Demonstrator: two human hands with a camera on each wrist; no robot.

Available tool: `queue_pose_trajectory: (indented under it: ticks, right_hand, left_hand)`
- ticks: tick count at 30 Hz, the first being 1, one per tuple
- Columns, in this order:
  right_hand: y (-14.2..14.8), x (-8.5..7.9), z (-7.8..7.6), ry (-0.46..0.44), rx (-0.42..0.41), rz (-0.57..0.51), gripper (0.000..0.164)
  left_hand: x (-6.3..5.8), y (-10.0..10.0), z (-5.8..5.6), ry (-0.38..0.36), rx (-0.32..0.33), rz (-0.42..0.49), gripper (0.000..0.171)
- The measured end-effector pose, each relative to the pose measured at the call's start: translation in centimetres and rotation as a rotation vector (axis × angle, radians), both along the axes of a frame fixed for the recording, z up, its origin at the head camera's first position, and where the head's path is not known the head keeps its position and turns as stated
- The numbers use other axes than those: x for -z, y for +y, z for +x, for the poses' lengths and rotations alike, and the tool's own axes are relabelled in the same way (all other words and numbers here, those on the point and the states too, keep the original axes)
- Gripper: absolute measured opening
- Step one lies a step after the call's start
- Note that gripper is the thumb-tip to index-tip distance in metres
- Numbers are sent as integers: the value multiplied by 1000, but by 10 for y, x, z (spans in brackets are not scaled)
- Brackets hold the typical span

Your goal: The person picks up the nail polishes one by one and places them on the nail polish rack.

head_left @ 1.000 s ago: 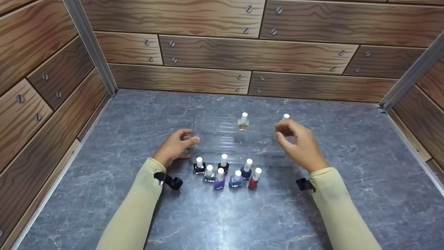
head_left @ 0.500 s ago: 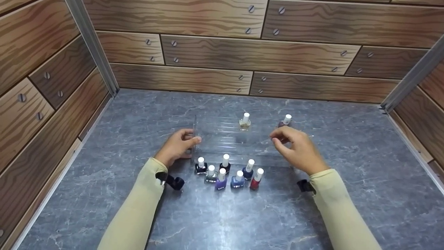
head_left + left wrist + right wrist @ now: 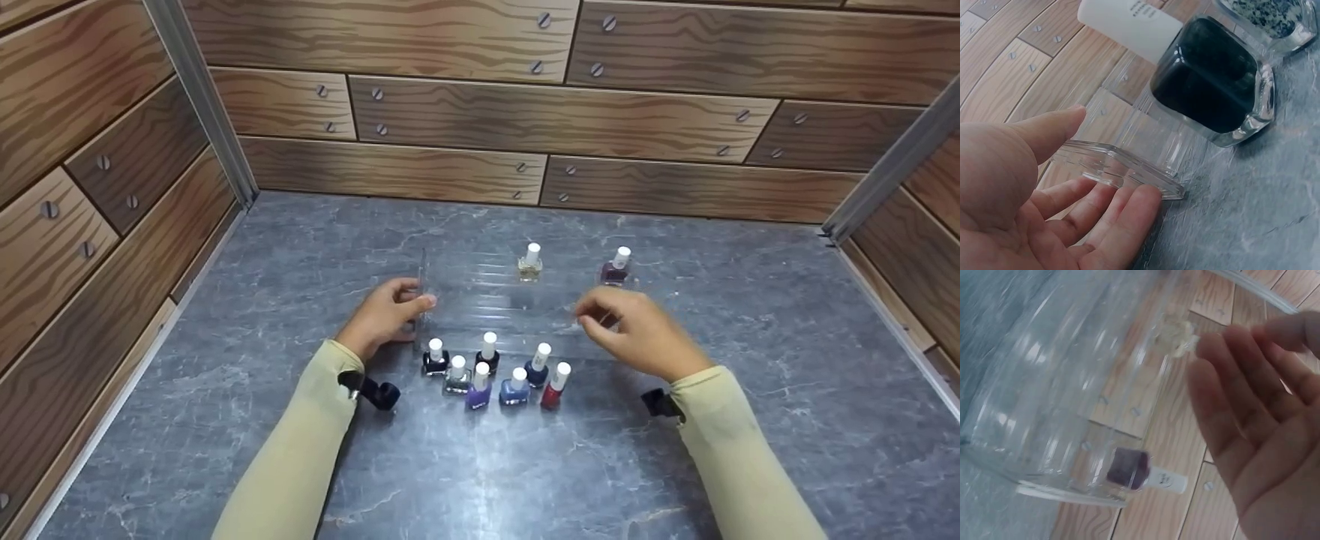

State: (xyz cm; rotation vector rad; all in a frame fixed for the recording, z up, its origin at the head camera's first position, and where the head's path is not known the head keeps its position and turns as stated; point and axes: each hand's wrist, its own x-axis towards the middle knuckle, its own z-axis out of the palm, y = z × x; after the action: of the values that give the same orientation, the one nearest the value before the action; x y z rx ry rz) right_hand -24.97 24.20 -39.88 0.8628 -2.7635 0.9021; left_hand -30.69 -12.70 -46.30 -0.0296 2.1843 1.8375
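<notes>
A clear stepped plastic rack point(image 3: 480, 304) stands in the middle of the table. My left hand point(image 3: 382, 315) grips its left side panel point(image 3: 1123, 160), thumb over the inner face and fingers against the outer one. My right hand point(image 3: 634, 330) hovers over the rack's right part, fingers loosely bent and holding nothing. On the top step are a pale gold nail polish bottle point(image 3: 529, 266) and a dark plum nail polish bottle point(image 3: 616, 270), the latter at the right end. The right wrist view shows the plum bottle point(image 3: 1129, 468) below my fingers.
Several white-capped nail polish bottles cluster before the rack, among them a black one point(image 3: 435, 360), a purple one point(image 3: 478, 394), a light blue one point(image 3: 514, 390) and a red one point(image 3: 553, 394). Wood-patterned walls point(image 3: 450, 112) enclose the grey marbled table point(image 3: 480, 480).
My right hand has drawn back from the plum bottle, toward me and slightly left, leaving it standing on the rack. My left hand keeps its grip on the side panel.
</notes>
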Motion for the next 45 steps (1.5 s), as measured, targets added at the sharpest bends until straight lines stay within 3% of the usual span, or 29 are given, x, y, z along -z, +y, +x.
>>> queue_pose_trajectory:
  ticks: [7,10,18,24,37,45]
  right_hand:
    - [-5,-4,12,-250,-127,116,25]
    - [-8,-4,14,-305,-187,137,26]
    - [-17,-3,15,-299,-279,182,23]
    - [-22,1,14,-246,-264,190,9]
    - [-15,1,12,-188,-201,224,13]
    - [-10,4,9,-162,-202,223,15]
  left_hand:
    - [0,0,0,1,5,-9,67]
    - [1,0,1,2,4,-16,68]
    - [2,-2,0,-4,-2,-10,68]
    - [2,-2,0,-8,-11,-8,68]
    - [3,-2,-1,-16,14,-5,69]
    - [3,-2,0,-2,7,-11,67]
